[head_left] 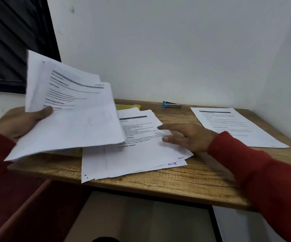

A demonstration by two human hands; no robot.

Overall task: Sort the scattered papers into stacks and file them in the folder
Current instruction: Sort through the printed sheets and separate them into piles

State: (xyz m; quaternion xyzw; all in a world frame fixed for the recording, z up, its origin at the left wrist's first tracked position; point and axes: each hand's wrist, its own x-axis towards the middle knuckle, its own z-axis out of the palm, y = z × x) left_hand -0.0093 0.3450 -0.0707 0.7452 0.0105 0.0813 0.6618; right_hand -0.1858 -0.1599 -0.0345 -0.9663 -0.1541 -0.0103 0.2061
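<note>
- The left hand (21,124) is gripping a sheaf of papers (67,110), thumb on the printed face, and is holding it tilted above the left end of the wooden desk (185,182).
- The right hand (187,136) is lying flat with fingers spread, grasping nothing, on a loose pile of printed sheets (141,151) that is spreading across the middle of the desk and overhanging its front edge.
- A yellow folder (129,107) is peeking out behind that pile, towards the back edge.
- A single printed page (235,126) is lying flat near the right edge, well apart from the pile.
- A blue stapler (171,104) is sitting by the back edge, against the wall.
- Both sleeves are red.
</note>
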